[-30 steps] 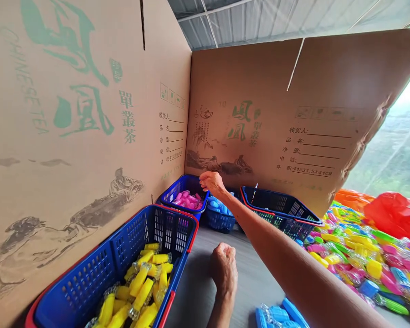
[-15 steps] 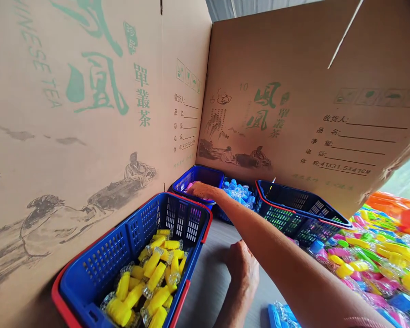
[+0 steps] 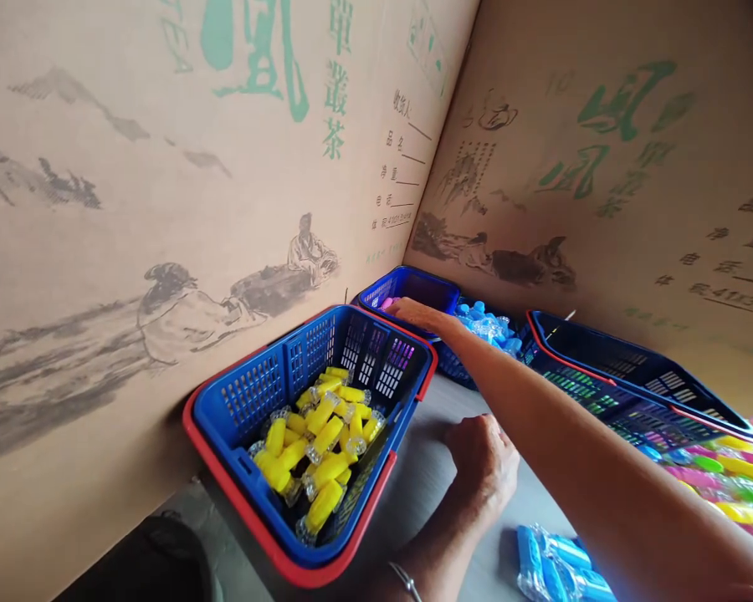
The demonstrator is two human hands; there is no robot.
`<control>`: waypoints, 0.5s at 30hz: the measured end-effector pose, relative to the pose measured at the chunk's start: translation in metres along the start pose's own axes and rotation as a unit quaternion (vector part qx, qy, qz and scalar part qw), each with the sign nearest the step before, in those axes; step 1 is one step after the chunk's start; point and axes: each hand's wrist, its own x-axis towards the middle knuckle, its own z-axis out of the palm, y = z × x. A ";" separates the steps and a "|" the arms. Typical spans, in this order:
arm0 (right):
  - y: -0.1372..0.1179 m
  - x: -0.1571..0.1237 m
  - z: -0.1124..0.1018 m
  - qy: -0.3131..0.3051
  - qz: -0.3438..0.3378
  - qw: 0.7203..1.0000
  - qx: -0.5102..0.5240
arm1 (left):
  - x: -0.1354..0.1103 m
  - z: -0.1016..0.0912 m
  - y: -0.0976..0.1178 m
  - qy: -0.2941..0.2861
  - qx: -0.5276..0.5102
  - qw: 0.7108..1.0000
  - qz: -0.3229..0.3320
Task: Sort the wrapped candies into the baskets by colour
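Note:
My right hand (image 3: 414,313) reaches across to the far blue basket (image 3: 411,284), its fingers flat over the rim. A bit of pink packaging (image 3: 386,303) shows just past the fingertips, but the hand hides most of that basket's inside. I cannot tell whether the hand holds anything. My left hand (image 3: 484,466) rests curled on the grey table (image 3: 427,435) under my right forearm, with a thin bangle at the wrist. It is nearest the red-rimmed blue basket (image 3: 251,393), which holds clear-wrapped yellow items (image 3: 320,443).
Tall printed cardboard panels (image 3: 163,209) stand behind the baskets. Loose blue items fill a basket (image 3: 483,330) at the back. A tilted blue basket (image 3: 627,376) sits right, beside a multicoloured pile of packets (image 3: 728,477). Blue packets (image 3: 558,564) lie on the table's front edge.
My view has tilted and swung, shifting the baskets right in the picture. My right hand has moved from above the far basket down to its rim. My left hand has slid right across the table.

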 end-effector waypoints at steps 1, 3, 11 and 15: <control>0.001 0.000 0.000 -0.013 0.002 1.000 -0.009 | 0.000 0.000 0.000 0.000 0.002 1.000 -0.004; 0.003 0.000 -0.001 -0.030 0.001 0.999 -0.021 | 0.000 0.001 0.000 0.001 0.005 1.000 -0.010; -0.038 -0.022 -0.033 0.032 -0.015 0.998 -0.049 | -0.003 -0.002 0.001 -0.005 0.009 1.000 -0.009; -0.076 -0.065 -0.028 0.025 -0.082 0.996 0.028 | -0.003 -0.005 0.003 -0.002 -0.011 1.000 -0.026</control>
